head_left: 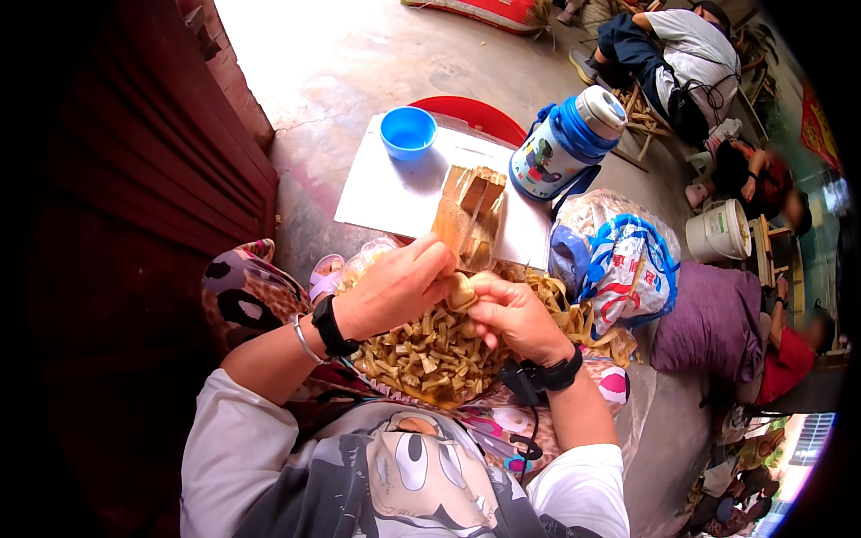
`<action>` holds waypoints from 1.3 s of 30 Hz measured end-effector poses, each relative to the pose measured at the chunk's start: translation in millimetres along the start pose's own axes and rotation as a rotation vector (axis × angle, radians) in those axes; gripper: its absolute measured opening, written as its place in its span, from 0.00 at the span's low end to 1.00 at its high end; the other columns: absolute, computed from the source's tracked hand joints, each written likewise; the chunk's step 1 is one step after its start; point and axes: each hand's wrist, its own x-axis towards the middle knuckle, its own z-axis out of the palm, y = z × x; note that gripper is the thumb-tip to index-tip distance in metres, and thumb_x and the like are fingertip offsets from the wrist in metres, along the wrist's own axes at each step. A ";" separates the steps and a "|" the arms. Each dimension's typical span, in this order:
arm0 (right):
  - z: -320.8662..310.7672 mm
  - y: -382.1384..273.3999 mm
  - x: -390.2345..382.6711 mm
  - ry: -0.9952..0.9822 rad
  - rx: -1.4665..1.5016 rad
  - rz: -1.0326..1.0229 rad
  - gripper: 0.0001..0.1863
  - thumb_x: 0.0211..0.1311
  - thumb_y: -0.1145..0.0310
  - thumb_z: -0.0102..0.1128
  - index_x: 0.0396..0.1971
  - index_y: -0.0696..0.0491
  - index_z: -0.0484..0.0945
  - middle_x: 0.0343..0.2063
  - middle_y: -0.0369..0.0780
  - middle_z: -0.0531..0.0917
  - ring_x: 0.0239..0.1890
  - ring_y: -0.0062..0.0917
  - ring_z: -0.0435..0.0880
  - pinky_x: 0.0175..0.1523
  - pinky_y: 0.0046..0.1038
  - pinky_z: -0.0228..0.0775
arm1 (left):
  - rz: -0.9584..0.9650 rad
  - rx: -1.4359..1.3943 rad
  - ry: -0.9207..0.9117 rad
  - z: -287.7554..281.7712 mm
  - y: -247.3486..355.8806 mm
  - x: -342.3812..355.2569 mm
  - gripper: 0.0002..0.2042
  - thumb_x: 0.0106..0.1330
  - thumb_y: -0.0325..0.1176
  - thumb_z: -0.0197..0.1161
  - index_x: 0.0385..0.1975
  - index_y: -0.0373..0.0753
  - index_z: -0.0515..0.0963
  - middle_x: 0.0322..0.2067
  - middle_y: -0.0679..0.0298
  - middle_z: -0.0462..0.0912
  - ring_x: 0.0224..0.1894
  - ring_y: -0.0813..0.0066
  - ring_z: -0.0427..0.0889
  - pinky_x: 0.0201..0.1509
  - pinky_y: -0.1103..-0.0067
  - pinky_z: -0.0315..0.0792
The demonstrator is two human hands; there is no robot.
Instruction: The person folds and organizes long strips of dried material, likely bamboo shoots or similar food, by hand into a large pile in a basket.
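Left hand (401, 284): brought in from lower left, back of hand up, fingers bent and bunched, tips set against the left side of a small tan folded piece (461, 294). Thumb contact on that side is mostly hidden, cannot be told. Right hand (515, 312): brought in from lower right, piece pinched at its right side between thumb and index finger, remaining fingers curled underneath. Both wrists are angled inward, elbows bent and spread.

The piece is held between the two sets of fingertips, above the heap of short tan pieces (429, 360) in the lap and just short of the tan strip bundle (468, 215). Its outline is rounded and compact, partly covered by fingers; a clear long axis cannot be read, nor which end leads. The bundle is laid on the white board (381, 195), long axis running away from the person, far end leaning slightly right. Blue bowl (408, 133) is placed upright at the board's far left, blue and white bottle (560, 148) at its right
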 end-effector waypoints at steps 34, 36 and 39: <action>-27.3 -13.2 -10.3 0.139 0.148 -0.005 0.06 0.59 0.69 0.59 0.34 0.53 0.73 0.14 0.27 0.68 0.11 0.07 0.60 0.12 0.10 0.50 | -0.474 -0.880 -0.344 -10.1 -1.7 -3.7 0.10 0.71 0.37 0.48 0.36 0.36 0.69 0.29 0.66 0.76 0.31 0.81 0.77 0.33 0.86 0.70; -26.0 -8.8 -8.3 0.122 0.164 -0.029 0.07 0.59 0.68 0.59 0.33 0.53 0.72 0.13 0.28 0.68 0.10 0.08 0.60 0.12 0.11 0.50 | -0.555 -1.051 -0.313 -6.8 -0.5 -1.9 0.09 0.72 0.36 0.47 0.40 0.36 0.67 0.32 0.64 0.77 0.33 0.79 0.78 0.37 0.85 0.71; -19.8 -9.3 -5.8 0.061 0.091 -0.032 0.07 0.60 0.68 0.59 0.34 0.53 0.72 0.14 0.28 0.69 0.10 0.08 0.61 0.13 0.12 0.50 | -0.650 -1.285 -0.367 -5.2 0.1 -0.7 0.09 0.71 0.34 0.46 0.45 0.36 0.65 0.37 0.61 0.78 0.36 0.76 0.79 0.41 0.83 0.73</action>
